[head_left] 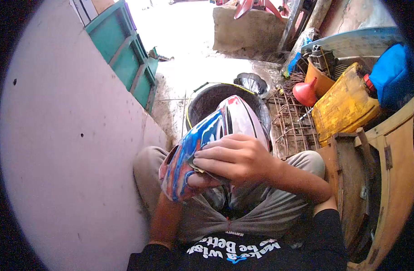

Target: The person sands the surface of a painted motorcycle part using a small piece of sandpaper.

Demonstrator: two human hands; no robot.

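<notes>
One painted panel (pixel 200 135): tilted above grey trousers (pixel 279 194)
Right hand (pixel 238 158): fingers together, slightly bent, gripping a small pad (pixel 197 169) against it
Left hand: hidden; cannot tell its fingers' state

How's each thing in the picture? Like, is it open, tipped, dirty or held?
Painted panel: held tilted, colours patchy
Right hand: resting on the panel, fingers bent
Folded scrap: under those fingers
Black bucket: open-topped, partly hidden
Red funnel: tilted, spout up
Yellow jerrycan: leaning, stained
</notes>
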